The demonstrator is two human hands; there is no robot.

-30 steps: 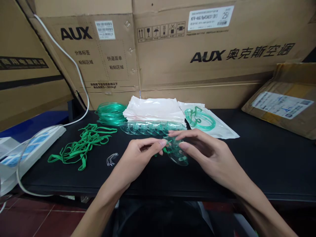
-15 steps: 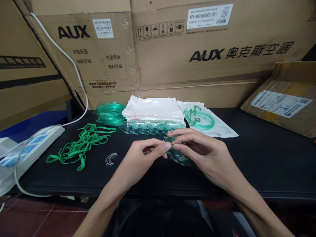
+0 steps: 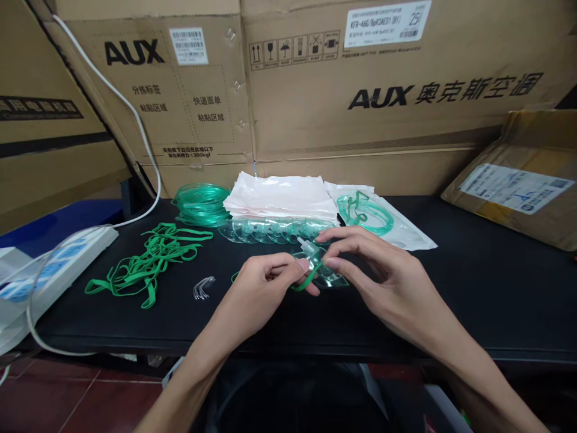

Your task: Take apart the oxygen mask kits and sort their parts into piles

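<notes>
A clear, green-tinted oxygen mask [image 3: 332, 276] is between my hands at the front middle of the table, its pale connector pointing up to the left. My left hand [image 3: 265, 285] is closed in a pinch at the mask's near left edge. Thumb and forefinger of my right hand [image 3: 381, 264] pinch the end of a green elastic strap [image 3: 308, 281], which loops below the mask's edge and under the left fingers. Part of the mask is hidden behind the right fingers. Just behind lies a row of nested masks [image 3: 265, 230].
Loose green straps [image 3: 157, 264] and thin metal strips [image 3: 204, 287] lie to the left. Farther back are coiled green tubing [image 3: 201, 204], stacked white pouches [image 3: 279, 195] and a pouch with tubing [image 3: 401, 225]. A power strip [image 3: 58, 276] stands far left; a cardboard box [image 3: 518, 180] is at right.
My right hand has drawn slightly right, away from the left thumb. A loop of green strap and the mask's pale connector now show between the hands.
</notes>
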